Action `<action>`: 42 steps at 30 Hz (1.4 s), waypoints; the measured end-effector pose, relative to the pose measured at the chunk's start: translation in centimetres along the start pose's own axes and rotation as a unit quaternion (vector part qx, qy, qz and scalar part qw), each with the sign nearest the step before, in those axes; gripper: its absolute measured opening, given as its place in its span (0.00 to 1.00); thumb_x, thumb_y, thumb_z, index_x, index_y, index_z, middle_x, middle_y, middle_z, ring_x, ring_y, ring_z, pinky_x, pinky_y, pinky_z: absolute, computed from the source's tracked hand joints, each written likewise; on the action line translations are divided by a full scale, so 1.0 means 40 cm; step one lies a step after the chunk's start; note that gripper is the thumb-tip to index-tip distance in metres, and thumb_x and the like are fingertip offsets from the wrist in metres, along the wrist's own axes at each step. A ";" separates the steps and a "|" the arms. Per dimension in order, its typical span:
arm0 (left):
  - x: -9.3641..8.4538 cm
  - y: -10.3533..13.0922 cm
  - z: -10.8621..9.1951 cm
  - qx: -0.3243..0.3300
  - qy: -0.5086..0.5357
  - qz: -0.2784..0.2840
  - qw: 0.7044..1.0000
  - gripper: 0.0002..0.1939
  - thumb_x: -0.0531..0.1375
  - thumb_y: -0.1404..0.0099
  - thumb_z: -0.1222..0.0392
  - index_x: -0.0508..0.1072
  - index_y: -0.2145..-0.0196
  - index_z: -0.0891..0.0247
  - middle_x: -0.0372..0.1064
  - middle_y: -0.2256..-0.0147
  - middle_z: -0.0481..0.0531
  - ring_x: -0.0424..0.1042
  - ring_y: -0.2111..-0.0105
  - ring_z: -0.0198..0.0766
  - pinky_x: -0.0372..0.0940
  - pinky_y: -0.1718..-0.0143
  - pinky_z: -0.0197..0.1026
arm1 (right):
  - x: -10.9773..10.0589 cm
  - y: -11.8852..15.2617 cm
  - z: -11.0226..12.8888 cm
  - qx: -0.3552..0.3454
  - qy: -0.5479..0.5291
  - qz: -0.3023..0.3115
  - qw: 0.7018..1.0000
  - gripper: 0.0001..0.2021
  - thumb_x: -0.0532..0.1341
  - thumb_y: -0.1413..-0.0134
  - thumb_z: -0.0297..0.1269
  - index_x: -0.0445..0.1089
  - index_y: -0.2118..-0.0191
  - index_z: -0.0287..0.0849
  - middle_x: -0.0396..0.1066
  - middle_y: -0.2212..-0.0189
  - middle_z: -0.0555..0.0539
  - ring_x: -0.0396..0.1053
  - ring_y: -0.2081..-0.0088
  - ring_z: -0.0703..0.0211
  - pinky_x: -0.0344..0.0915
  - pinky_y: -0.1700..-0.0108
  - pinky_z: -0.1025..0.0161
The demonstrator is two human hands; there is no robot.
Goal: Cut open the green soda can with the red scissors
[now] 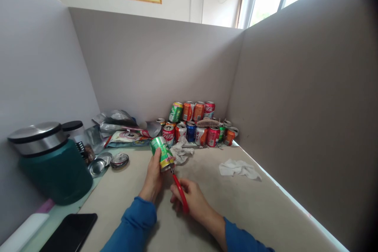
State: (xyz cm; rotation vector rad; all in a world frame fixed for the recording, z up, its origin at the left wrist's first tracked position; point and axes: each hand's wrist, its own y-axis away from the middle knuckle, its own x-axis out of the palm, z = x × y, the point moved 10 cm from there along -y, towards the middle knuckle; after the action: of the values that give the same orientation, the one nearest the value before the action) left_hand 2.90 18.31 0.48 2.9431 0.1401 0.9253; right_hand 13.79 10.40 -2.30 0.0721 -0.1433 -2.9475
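My left hand is wrapped round a green and yellow drink can, tilted above the table. In my right hand is a pair of scissors with red handles. The blades meet the lower yellow end of the can; part of them is hidden against it, so I cannot tell how deep they reach. A crumpled white tissue lies just behind the can.
Several drink cans stand stacked at the back. On the left are a teal jar, can ends, a bag and a black phone. Another tissue lies at right. Grey panels enclose the table.
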 end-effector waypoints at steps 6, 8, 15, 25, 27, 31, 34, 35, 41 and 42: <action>0.026 0.011 0.035 -0.058 0.020 0.019 0.998 0.18 0.59 0.34 0.46 0.71 0.61 0.67 0.73 0.75 0.52 0.73 0.80 0.38 0.69 0.77 0.38 | 0.014 -0.011 -0.028 0.001 -0.053 0.029 0.998 0.31 0.58 0.53 0.70 0.64 0.67 0.41 0.62 0.86 0.58 0.55 0.88 0.70 0.50 0.85 0.71; 0.032 0.017 0.040 -0.081 0.032 0.016 0.996 0.17 0.57 0.32 0.47 0.71 0.62 0.66 0.73 0.76 0.52 0.73 0.80 0.38 0.69 0.78 0.38 | 0.017 -0.010 -0.019 -0.019 -0.056 0.035 0.998 0.32 0.56 0.52 0.71 0.64 0.68 0.41 0.61 0.85 0.58 0.54 0.87 0.70 0.50 0.85 0.71; 0.036 0.033 0.078 -0.175 0.053 0.014 0.983 0.21 0.58 0.34 0.42 0.72 0.60 0.66 0.76 0.74 0.53 0.76 0.78 0.41 0.70 0.80 0.39 | 0.036 0.013 0.034 -0.024 -0.050 0.099 0.994 0.37 0.56 0.60 0.77 0.62 0.65 0.42 0.64 0.77 0.54 0.59 0.82 0.69 0.53 0.81 0.70; 0.049 0.050 0.082 -0.199 0.050 0.032 0.978 0.23 0.58 0.35 0.40 0.72 0.60 0.65 0.76 0.74 0.53 0.74 0.81 0.40 0.68 0.82 0.38 | 0.046 0.029 0.053 -0.048 -0.048 0.161 0.985 0.36 0.54 0.55 0.76 0.61 0.63 0.43 0.65 0.72 0.51 0.60 0.79 0.68 0.57 0.77 0.67; 0.051 0.052 0.081 -0.198 0.040 0.031 0.979 0.22 0.57 0.34 0.40 0.72 0.63 0.66 0.76 0.75 0.54 0.74 0.81 0.40 0.68 0.82 0.39 | 0.040 0.018 0.038 -0.047 -0.050 0.140 0.988 0.35 0.52 0.52 0.75 0.62 0.63 0.42 0.65 0.73 0.52 0.61 0.79 0.68 0.56 0.77 0.68; 0.061 0.049 0.070 -0.169 0.034 0.044 0.984 0.21 0.57 0.33 0.42 0.71 0.67 0.66 0.74 0.77 0.54 0.74 0.80 0.40 0.68 0.80 0.38 | 0.027 -0.007 0.010 -0.057 -0.035 0.083 0.994 0.32 0.51 0.47 0.72 0.62 0.64 0.42 0.64 0.79 0.55 0.60 0.83 0.68 0.56 0.80 0.69; 0.062 0.043 0.059 -0.143 0.031 0.053 0.988 0.20 0.58 0.34 0.43 0.71 0.65 0.66 0.73 0.77 0.54 0.74 0.80 0.40 0.68 0.80 0.38 | 0.025 -0.007 0.010 -0.067 -0.011 0.063 0.996 0.32 0.52 0.47 0.71 0.62 0.66 0.42 0.63 0.82 0.56 0.59 0.85 0.68 0.55 0.82 0.69; 0.059 0.039 0.054 -0.132 0.025 0.055 0.989 0.20 0.58 0.34 0.43 0.71 0.64 0.66 0.73 0.76 0.54 0.74 0.80 0.40 0.68 0.79 0.39 | 0.024 -0.005 0.010 -0.063 -0.007 0.059 0.996 0.32 0.51 0.47 0.72 0.62 0.66 0.42 0.63 0.83 0.56 0.59 0.86 0.69 0.55 0.82 0.69; 0.019 0.005 0.000 -0.009 0.008 0.023 1.000 0.23 0.65 0.41 0.44 0.70 0.57 0.66 0.75 0.70 0.53 0.77 0.74 0.41 0.71 0.73 0.40 | 0.030 0.009 0.007 -0.034 -0.002 0.052 0.998 0.33 0.52 0.48 0.72 0.63 0.64 0.41 0.61 0.83 0.58 0.57 0.86 0.69 0.53 0.83 0.70; 0.014 0.002 -0.009 0.009 0.007 0.020 1.000 0.25 0.66 0.42 0.44 0.70 0.57 0.66 0.75 0.70 0.53 0.77 0.73 0.40 0.71 0.72 0.39 | 0.033 0.010 0.006 -0.033 -0.005 0.052 0.998 0.33 0.52 0.48 0.72 0.64 0.64 0.41 0.61 0.84 0.58 0.56 0.86 0.69 0.53 0.83 0.70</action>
State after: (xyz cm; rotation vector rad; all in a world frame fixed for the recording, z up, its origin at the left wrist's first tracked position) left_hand 3.17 18.30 1.08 2.9674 0.0906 0.9546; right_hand 12.57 9.79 -2.09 0.0393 -0.0501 -2.8454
